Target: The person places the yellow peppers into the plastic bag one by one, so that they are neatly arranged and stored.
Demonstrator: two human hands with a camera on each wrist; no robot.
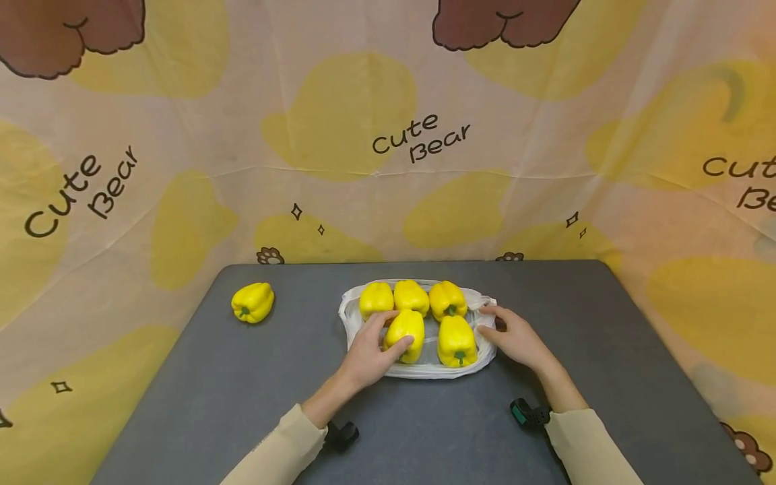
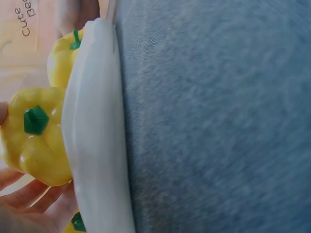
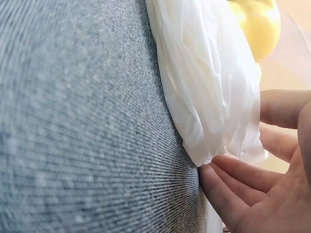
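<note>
My left hand (image 1: 371, 350) grips a yellow bell pepper (image 1: 405, 333) at the front left of a white plastic bag (image 1: 418, 372), thumb on one side and fingers on the other. In the left wrist view the green stem end of this pepper (image 2: 46, 150) faces the camera. The bag is spread open with its rim bunched into a low wall. At the bag's right end, my right hand (image 1: 518, 340) holds the rim between thumb and fingers; its fingertips (image 3: 214, 167) lie low against the bunched plastic. Another yellow pepper (image 1: 457, 340) sits at the front right inside.
Three more yellow peppers (image 1: 411, 298) stand in a row along the bag's back side. A lone yellow pepper (image 1: 252, 302) lies at the far left of the grey table (image 1: 273, 377). A patterned cloth (image 1: 339, 121) hangs behind the table's back edge.
</note>
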